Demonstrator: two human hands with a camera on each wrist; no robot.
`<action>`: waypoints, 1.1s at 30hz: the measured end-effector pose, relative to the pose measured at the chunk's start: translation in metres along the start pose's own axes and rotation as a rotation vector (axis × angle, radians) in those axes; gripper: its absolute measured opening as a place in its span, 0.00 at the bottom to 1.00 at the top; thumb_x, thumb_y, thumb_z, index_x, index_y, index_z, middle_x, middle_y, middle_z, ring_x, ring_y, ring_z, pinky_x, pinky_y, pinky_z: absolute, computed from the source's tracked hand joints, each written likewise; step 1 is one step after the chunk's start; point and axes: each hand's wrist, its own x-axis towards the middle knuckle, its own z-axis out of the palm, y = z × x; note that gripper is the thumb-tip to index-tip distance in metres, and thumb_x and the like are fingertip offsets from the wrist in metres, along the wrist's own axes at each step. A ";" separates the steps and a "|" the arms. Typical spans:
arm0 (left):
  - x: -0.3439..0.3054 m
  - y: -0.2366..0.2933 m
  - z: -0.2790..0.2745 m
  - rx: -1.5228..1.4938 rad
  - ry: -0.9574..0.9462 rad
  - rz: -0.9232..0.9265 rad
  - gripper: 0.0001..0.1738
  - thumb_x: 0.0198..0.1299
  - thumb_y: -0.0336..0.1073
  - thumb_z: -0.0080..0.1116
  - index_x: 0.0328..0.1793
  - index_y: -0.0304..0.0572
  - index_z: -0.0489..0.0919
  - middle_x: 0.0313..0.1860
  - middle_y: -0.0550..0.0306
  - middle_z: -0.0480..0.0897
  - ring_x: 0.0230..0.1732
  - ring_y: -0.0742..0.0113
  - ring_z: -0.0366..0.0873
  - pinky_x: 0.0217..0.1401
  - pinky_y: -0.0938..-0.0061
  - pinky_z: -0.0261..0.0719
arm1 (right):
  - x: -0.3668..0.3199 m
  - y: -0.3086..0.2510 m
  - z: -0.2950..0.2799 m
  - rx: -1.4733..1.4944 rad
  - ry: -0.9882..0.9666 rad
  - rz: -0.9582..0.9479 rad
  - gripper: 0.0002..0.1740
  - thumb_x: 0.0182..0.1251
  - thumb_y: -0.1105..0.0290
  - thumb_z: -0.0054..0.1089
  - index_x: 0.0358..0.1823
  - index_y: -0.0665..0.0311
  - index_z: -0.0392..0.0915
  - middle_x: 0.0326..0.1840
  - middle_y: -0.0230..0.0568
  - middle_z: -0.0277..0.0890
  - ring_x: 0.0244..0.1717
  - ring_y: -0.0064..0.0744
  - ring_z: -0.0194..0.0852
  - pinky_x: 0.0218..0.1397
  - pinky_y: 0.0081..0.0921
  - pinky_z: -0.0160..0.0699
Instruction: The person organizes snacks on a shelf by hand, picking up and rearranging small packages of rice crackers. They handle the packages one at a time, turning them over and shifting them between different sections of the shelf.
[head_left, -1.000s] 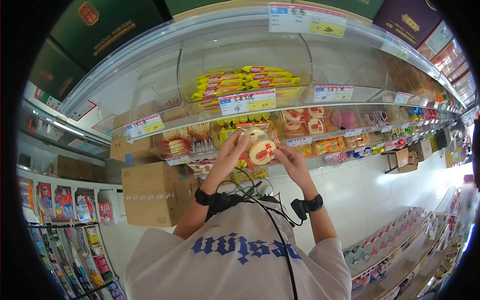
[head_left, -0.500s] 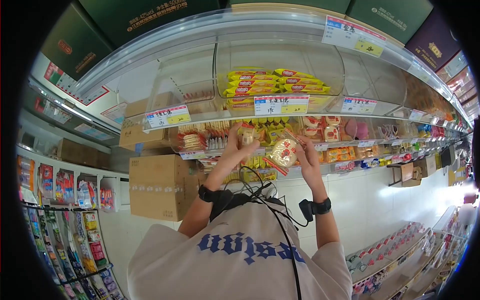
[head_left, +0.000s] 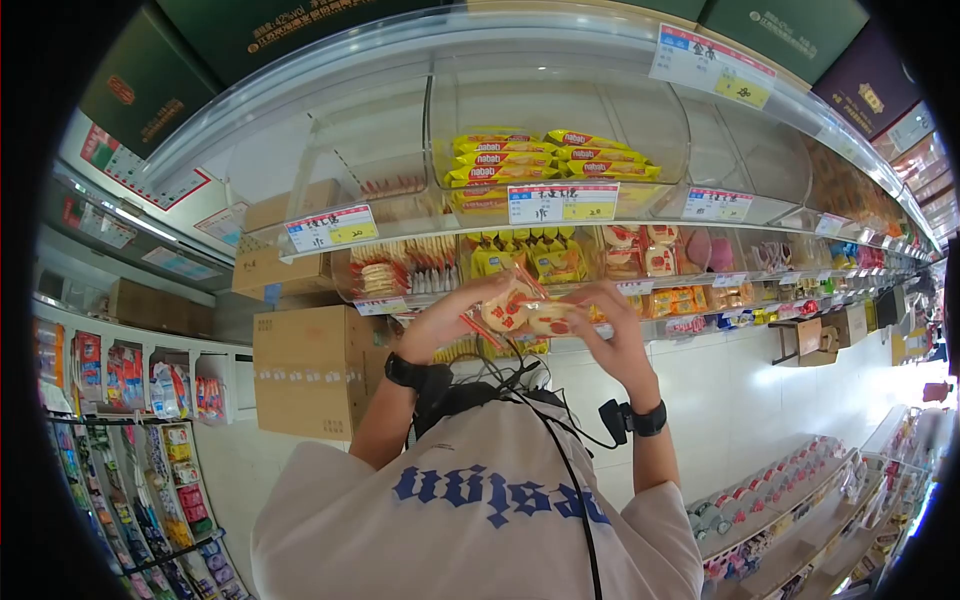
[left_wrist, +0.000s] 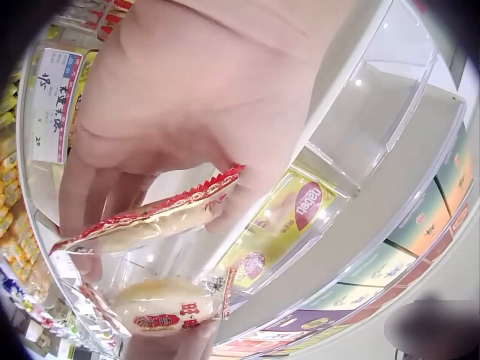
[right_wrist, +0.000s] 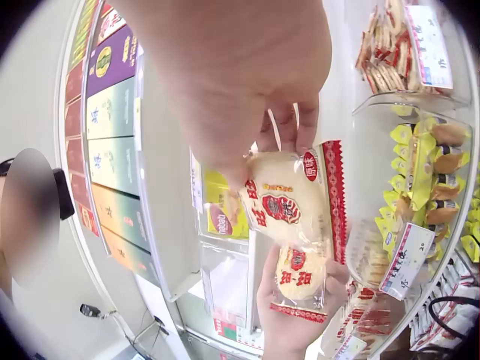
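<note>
Both hands are raised in front of a snack shelf, each with a round pale rice cake in a clear wrapper with red edges. My left hand (head_left: 478, 303) pinches one packet (head_left: 505, 309), seen edge-on in the left wrist view (left_wrist: 154, 217) under my fingers (left_wrist: 82, 195). My right hand (head_left: 588, 303) grips the second packet (head_left: 551, 320), whose red label faces the right wrist camera (right_wrist: 289, 199). The two packets nearly touch. The left hand's packet (right_wrist: 300, 283) shows below it there.
Clear plastic bins line the shelf (head_left: 600, 225): yellow wafer bars (head_left: 545, 155) on top, yellow packets (head_left: 525, 260) and biscuits (head_left: 390, 270) below, with price tags (head_left: 562, 203). Cardboard boxes (head_left: 310, 370) stand at the left. Green gift boxes (head_left: 300, 25) sit above.
Both hands have come down from the bin fronts and drawn together. The left hand, bare a second ago, now holds a packet; the right keeps its own, now lower.
</note>
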 end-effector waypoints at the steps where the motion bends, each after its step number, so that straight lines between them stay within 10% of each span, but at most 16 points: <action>1: 0.001 0.000 0.004 0.043 -0.028 -0.022 0.28 0.79 0.48 0.56 0.75 0.37 0.74 0.67 0.51 0.82 0.62 0.65 0.84 0.65 0.66 0.84 | 0.005 -0.012 0.003 -0.017 -0.033 -0.025 0.12 0.70 0.75 0.69 0.50 0.71 0.80 0.51 0.45 0.82 0.52 0.47 0.82 0.62 0.36 0.80; 6: 0.008 -0.003 0.005 0.056 -0.087 -0.128 0.29 0.79 0.50 0.55 0.76 0.36 0.73 0.66 0.52 0.82 0.64 0.67 0.82 0.66 0.68 0.83 | 0.014 0.004 0.015 0.106 -0.086 -0.025 0.11 0.71 0.74 0.68 0.51 0.71 0.80 0.56 0.45 0.79 0.54 0.44 0.84 0.63 0.35 0.81; 17: -0.003 -0.002 -0.002 0.330 0.100 0.298 0.26 0.72 0.33 0.66 0.73 0.41 0.72 0.55 0.59 0.88 0.51 0.78 0.83 0.52 0.78 0.80 | -0.017 0.054 0.024 0.429 0.078 0.333 0.06 0.80 0.75 0.61 0.52 0.68 0.78 0.41 0.27 0.78 0.42 0.12 0.74 0.47 0.16 0.75; 26: -0.007 -0.007 -0.003 0.519 0.273 0.233 0.19 0.81 0.44 0.55 0.66 0.37 0.76 0.59 0.60 0.83 0.58 0.77 0.80 0.58 0.79 0.79 | 0.012 0.039 0.039 0.248 0.180 0.028 0.11 0.75 0.74 0.68 0.52 0.70 0.79 0.48 0.36 0.78 0.45 0.21 0.80 0.51 0.21 0.80; 33: 0.016 -0.045 -0.003 -0.086 0.078 0.315 0.31 0.85 0.54 0.42 0.78 0.35 0.66 0.72 0.54 0.73 0.71 0.67 0.75 0.72 0.68 0.78 | 0.024 0.033 0.069 0.384 0.214 0.273 0.15 0.71 0.72 0.72 0.53 0.68 0.78 0.42 0.38 0.82 0.43 0.24 0.81 0.46 0.24 0.81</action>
